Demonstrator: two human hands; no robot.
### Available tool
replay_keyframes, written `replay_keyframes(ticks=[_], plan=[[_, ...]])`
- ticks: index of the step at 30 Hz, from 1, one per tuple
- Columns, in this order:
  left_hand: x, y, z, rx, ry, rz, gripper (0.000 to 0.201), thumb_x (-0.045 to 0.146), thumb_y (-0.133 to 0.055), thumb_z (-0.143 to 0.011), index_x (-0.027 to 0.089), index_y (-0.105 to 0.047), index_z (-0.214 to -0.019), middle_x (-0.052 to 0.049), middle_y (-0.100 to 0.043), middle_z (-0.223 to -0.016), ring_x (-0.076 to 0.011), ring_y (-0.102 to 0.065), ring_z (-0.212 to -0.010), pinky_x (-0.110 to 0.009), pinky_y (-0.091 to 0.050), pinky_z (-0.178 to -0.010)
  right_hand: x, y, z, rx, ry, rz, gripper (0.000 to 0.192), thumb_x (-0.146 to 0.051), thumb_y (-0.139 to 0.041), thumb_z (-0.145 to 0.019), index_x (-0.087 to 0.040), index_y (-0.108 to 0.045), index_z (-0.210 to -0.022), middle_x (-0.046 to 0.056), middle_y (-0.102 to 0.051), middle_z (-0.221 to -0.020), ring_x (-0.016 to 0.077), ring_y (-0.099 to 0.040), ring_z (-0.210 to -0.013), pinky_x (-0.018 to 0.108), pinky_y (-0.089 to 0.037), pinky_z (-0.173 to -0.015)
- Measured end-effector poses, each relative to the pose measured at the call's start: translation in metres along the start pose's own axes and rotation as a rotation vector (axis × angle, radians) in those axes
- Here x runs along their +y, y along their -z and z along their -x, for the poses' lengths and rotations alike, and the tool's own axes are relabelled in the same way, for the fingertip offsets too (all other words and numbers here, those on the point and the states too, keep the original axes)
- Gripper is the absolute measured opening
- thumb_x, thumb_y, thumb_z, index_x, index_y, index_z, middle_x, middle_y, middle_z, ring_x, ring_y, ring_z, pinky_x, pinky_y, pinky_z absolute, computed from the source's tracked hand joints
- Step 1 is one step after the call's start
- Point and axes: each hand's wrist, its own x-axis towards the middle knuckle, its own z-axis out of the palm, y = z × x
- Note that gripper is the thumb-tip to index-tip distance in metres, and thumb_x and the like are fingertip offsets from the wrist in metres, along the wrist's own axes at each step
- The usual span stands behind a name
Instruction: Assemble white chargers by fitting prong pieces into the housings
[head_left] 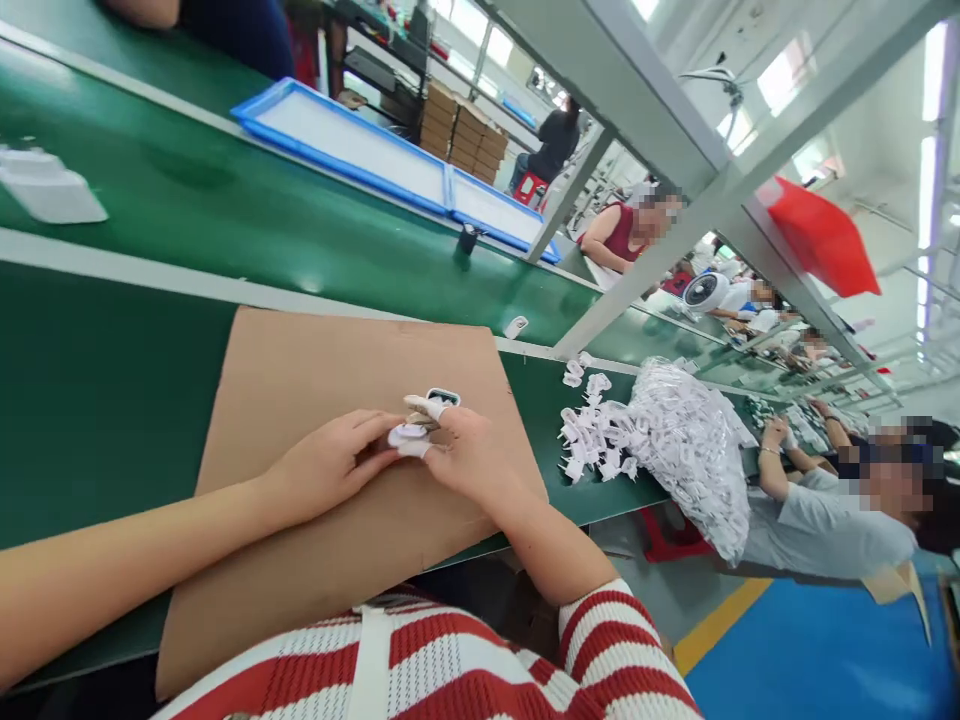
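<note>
My left hand (pixel 326 465) reaches in from the left, its thumb and fingers closed on one end of a small white plastic part (pixel 407 434). My right hand (pixel 476 455), with white coverings on its thumb and fingertip, grips the same part from the right. The fingers hide much of the part. Just behind the right fingertips lies an oval piece (pixel 444 397) with a pale rim and a dark inside. Both hands are over a brown cardboard sheet (pixel 300 370) on the green table.
Right of the cardboard lies a pile of white plastic parts (pixel 596 435), beside a clear bag (pixel 686 450) full of them. One white piece (pixel 516 327) lies past the cardboard. Blue-rimmed trays (pixel 360 195), a small black object (pixel 468 238) and a metal post (pixel 615 290) stand beyond. Co-workers sit at right.
</note>
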Motion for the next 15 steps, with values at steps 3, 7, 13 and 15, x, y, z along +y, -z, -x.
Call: replay_keyframes(ticks=[3, 7, 13, 15], plan=[[0.001, 0.009, -0.002, -0.033, 0.152, 0.109, 0.045, 0.061, -0.051, -0.096, 0.024, -0.070, -0.114, -0.006, -0.076, -0.108, -0.0249, -0.069, -0.089, -0.031, -0.055, -0.077, 0.025, 0.033, -0.014, 0.137, -0.040, -0.106, 0.044, -0.032, -0.066, -0.091, -0.027, -0.065, -0.135, 0.002, -0.074, -0.122, 0.0174, -0.070, -0.105, 0.029, -0.054, -0.097], [0.004, 0.036, -0.023, 0.111, 0.292, 0.066, 0.055, 0.069, -0.054, -0.084, 0.022, -0.068, -0.108, -0.005, -0.073, -0.089, -0.0221, -0.063, -0.071, -0.030, -0.050, -0.065, 0.080, 0.089, -0.032, 0.335, -0.428, 0.349, 0.041, -0.026, -0.052, -0.100, -0.018, -0.065, -0.138, 0.013, -0.068, -0.136, 0.0276, -0.058, -0.130, 0.042, -0.043, -0.114], [-0.025, 0.081, -0.111, 0.141, 0.594, -0.219, 0.062, 0.067, -0.050, -0.077, 0.020, -0.065, -0.114, -0.005, -0.073, -0.091, -0.0252, -0.065, -0.077, -0.029, -0.047, -0.063, 0.128, 0.109, -0.030, 0.181, -0.821, 0.579, 0.044, -0.018, -0.050, -0.100, -0.010, -0.059, -0.142, 0.024, -0.056, -0.148, 0.0368, -0.044, -0.143, 0.057, -0.031, -0.119], [-0.049, 0.087, -0.142, 0.149, 0.631, -0.320, 0.064, 0.066, -0.050, -0.078, 0.018, -0.065, -0.119, -0.007, -0.075, -0.101, -0.0271, -0.066, -0.081, -0.029, -0.048, -0.063, 0.129, 0.107, -0.027, 0.200, -0.804, 0.538, 0.037, -0.017, -0.056, -0.098, -0.010, -0.065, -0.132, 0.022, -0.060, -0.140, 0.0338, -0.048, -0.137, 0.047, -0.039, -0.113]])
